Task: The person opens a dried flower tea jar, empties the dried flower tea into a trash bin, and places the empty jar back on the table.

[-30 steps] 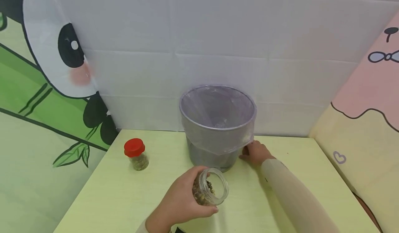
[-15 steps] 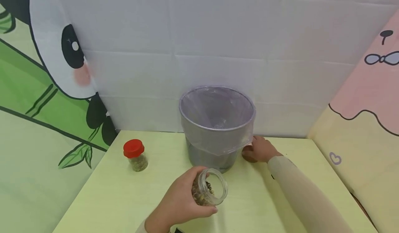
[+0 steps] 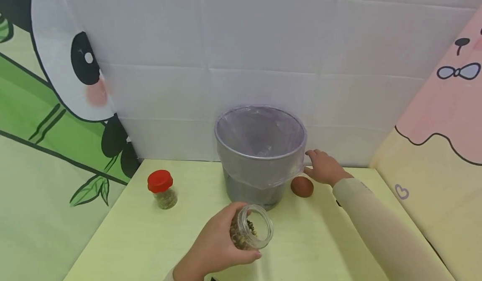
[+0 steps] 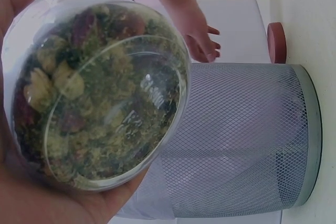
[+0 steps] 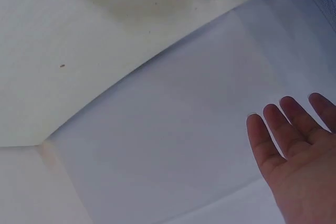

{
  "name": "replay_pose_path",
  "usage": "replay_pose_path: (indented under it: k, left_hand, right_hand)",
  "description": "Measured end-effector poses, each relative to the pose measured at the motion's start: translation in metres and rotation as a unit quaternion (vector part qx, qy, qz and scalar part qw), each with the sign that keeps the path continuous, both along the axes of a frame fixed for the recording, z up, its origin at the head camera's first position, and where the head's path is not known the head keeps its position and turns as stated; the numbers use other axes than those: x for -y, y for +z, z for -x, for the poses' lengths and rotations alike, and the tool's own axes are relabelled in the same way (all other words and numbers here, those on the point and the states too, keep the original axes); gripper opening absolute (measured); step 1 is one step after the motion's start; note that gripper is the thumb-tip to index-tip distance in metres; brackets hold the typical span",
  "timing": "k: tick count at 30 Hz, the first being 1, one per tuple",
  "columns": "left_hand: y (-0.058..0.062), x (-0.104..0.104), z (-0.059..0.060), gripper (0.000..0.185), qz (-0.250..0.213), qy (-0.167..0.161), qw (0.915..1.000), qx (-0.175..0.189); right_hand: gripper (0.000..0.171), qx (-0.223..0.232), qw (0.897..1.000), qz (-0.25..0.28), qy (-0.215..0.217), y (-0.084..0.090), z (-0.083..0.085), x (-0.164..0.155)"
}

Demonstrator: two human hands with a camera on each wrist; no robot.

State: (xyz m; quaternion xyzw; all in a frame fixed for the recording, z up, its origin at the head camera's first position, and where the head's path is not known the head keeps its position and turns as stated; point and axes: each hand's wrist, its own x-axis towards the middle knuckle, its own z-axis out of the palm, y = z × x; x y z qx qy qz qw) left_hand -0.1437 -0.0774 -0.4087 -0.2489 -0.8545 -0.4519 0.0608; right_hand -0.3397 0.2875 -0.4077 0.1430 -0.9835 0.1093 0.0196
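My left hand (image 3: 222,241) grips an uncapped clear jar (image 3: 251,227), tilted with its mouth toward the right. Dried flowers and herbs (image 4: 100,93) show through the jar's base in the left wrist view. My right hand (image 3: 325,168) is raised beside the bin's right side, fingers extended and holding nothing. Below it on the table lies a round reddish-brown lid (image 3: 302,187), close to the bin. The bin (image 3: 260,174) is silver mesh, lined with a translucent purple bag (image 3: 241,164) folded over its rim. In the right wrist view, my right hand's fingers (image 5: 286,135) are spread.
A second jar (image 3: 165,198) with a red cap (image 3: 160,181) stands on the left of the pale yellow table (image 3: 143,239). A white wall covering (image 3: 162,84) rises behind the table's back edge. Cartoon-printed panels flank both sides.
My right hand has let go of the round lid, leaving it on the table by the bin, and has lifted up and to the right. The left hand keeps its hold on the jar.
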Motion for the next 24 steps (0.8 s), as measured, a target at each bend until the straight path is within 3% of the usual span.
replay_pose_path:
  k: [10,15,18,21,24]
  left_hand:
    - [0.0,0.001,0.0,0.088,0.0,-0.002,1.0,0.009]
    - [0.0,0.002,0.0,0.089,-0.005,0.001,0.9999,0.01]
    - [0.0,0.001,0.0,0.089,-0.006,-0.002,0.9999,0.009]
    - [0.001,0.0,0.001,0.09,-0.006,-0.004,0.9999,0.007]
    - [0.001,-0.001,0.002,0.09,-0.005,-0.004,1.0,0.006]
  right_hand:
    - [0.069,0.003,1.0,0.016,-0.023,0.057,0.002,0.001]
    - [0.07,0.044,0.994,0.087,-0.046,0.09,0.002,0.012]
    - [0.078,0.108,0.973,0.191,-0.072,0.109,0.001,0.02]
    - [0.084,0.17,0.937,0.293,-0.089,0.123,0.001,0.029]
    - [0.08,0.2,0.913,0.342,-0.094,0.133,0.003,0.039]
